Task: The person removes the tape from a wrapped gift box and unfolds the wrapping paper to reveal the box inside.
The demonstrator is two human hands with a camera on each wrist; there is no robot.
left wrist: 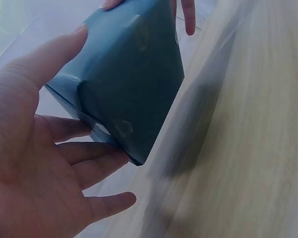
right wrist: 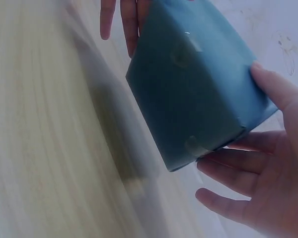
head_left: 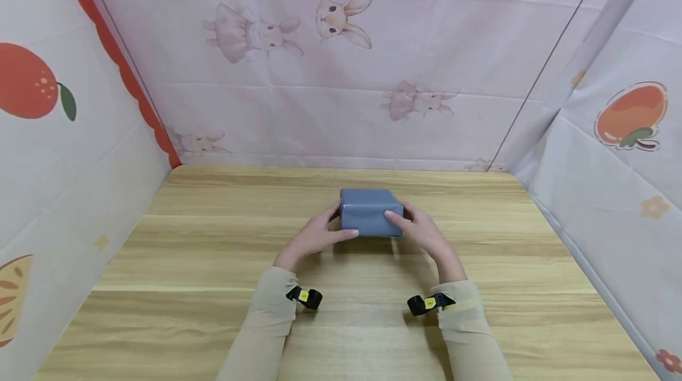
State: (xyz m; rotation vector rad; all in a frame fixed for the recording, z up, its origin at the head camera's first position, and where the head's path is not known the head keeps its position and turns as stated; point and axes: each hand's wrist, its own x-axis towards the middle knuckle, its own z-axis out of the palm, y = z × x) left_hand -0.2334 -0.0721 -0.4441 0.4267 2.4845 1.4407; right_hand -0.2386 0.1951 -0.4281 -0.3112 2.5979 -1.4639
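Note:
A box wrapped in blue paper [head_left: 370, 210] is held between my two hands over the wooden table, with a shadow beneath it. My left hand [head_left: 317, 233] grips its left end, thumb on the near face and fingers along the side. On the right end, my right hand [head_left: 424, 230] holds it the same way. Both wrist views show the box tilted, its taped underside [left wrist: 134, 84] facing the camera. In the right wrist view, clear tape [right wrist: 193, 146] shows near the box's lower corner, and the little finger stands off it.
The wooden table [head_left: 186, 262] spreads out below the hands. A pink cloth wall with rabbit prints [head_left: 330, 73] rises behind it. Fruit-printed cloth walls stand on the left [head_left: 64, 180] and right [head_left: 602, 203]. Black wrist cameras [head_left: 311, 298] are strapped over the sleeves.

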